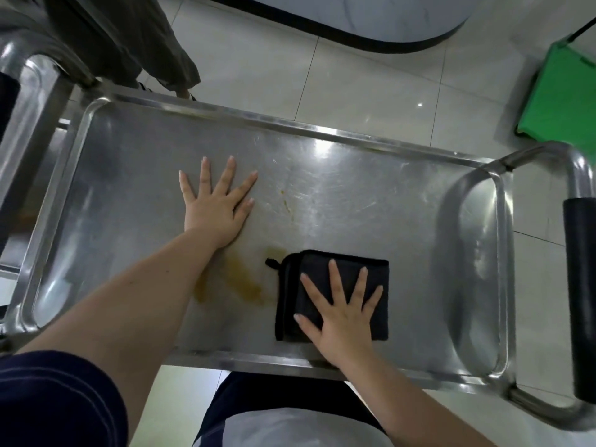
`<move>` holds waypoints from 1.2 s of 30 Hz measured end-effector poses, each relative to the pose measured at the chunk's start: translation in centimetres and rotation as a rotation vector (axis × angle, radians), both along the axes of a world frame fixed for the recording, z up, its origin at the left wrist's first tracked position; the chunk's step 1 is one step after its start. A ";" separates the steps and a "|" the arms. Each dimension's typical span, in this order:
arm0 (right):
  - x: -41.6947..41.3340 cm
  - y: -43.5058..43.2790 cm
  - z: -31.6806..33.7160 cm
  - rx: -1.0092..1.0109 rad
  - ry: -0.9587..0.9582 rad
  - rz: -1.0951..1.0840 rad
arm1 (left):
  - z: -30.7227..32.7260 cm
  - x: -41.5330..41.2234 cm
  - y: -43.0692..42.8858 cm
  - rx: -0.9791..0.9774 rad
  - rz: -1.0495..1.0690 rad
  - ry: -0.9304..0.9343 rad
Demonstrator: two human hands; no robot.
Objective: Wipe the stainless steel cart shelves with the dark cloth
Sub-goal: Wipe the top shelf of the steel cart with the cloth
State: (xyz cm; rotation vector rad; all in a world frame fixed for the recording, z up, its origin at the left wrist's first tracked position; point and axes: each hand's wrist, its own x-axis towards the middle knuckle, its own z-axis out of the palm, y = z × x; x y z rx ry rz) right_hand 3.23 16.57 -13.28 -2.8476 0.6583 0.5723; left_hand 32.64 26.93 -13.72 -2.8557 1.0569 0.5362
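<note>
You have a single view: the wide-angle camera on your head, facing forward and steeply down, close above the top shelf point(322, 195) of the cart, which spans the frame from 9 to 3 o'clock. The cart handle point(580, 295) sits at 3 o'clock, tiled floor point(354, 75) at 12, your own clothing point(283, 424) at 6.
</note>
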 end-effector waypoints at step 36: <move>21.0 -12.1 -0.1 -0.059 -0.031 0.022 | -1.2 -0.3 0.2 -0.065 0.031 -0.069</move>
